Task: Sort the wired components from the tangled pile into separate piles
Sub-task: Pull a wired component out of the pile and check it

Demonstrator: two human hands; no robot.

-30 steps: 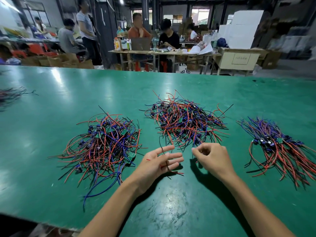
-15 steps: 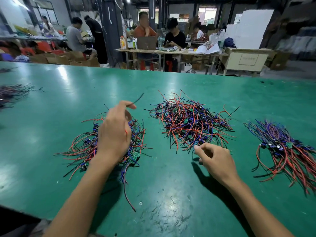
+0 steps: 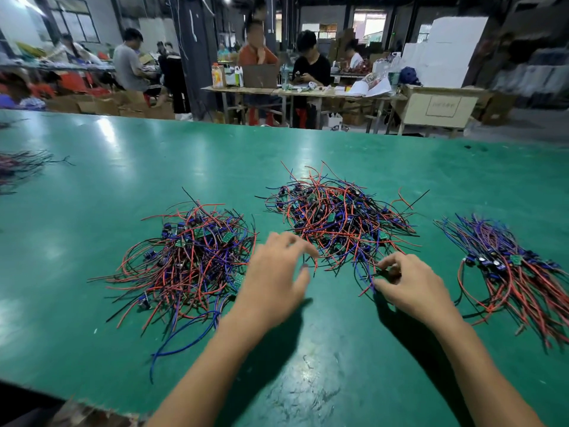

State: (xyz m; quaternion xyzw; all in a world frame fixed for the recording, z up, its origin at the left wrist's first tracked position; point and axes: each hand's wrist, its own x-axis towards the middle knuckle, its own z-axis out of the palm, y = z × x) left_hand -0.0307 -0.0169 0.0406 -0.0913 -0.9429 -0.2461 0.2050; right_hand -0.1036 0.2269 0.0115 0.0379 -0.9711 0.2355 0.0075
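Observation:
Three heaps of small green circuit boards with red, blue and black wires lie on the green table [image 3: 308, 380]. The tangled middle pile [image 3: 338, 217] is straight ahead. A looser pile [image 3: 187, 260] lies to its left, and a more ordered bundle [image 3: 520, 272] to its right. My left hand [image 3: 274, 282] hovers between the left and middle piles, fingers spread and relaxed, holding nothing. My right hand [image 3: 409, 285] is at the near edge of the middle pile, its fingertips pinching wires there.
Another dark bundle of wires [image 3: 21, 164] lies at the table's far left edge. Beyond the table, several people sit at work benches [image 3: 301, 94] among cardboard boxes. The table's near edge runs along the bottom left.
My left hand carried a wired component to the left pile, let it go there, and has swung back toward the middle pile. My right hand moved slightly forward and now pinches wires.

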